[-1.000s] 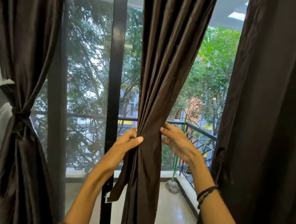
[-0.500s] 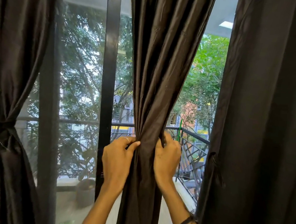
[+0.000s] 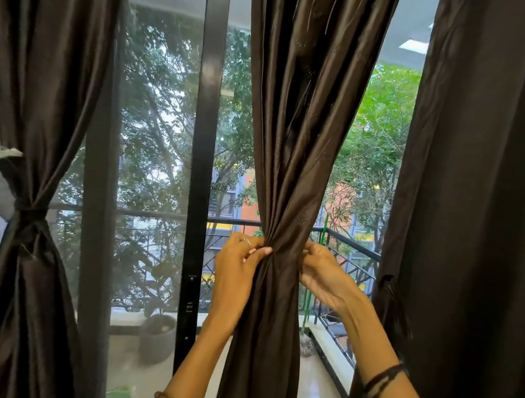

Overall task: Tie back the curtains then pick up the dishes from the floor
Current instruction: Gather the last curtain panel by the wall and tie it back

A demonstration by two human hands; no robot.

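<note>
Three dark curtains hang here; left hand [image 3: 236,268] and right hand [image 3: 323,273] each grip the gathered middle curtain [image 3: 293,169].

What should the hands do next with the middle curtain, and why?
Probably wrap and knot a tie around the gathered waist. Both the left hand and right hand pinch the middle curtain bunched, but no knot shows yet, unlike the tied left curtain.

Both arms reach up and forward, the left hand [image 3: 236,260] and right hand [image 3: 321,273] level with each other, fingers curled and pinching the gathered curtain [image 3: 293,169] from either side, wrists banded.
</note>
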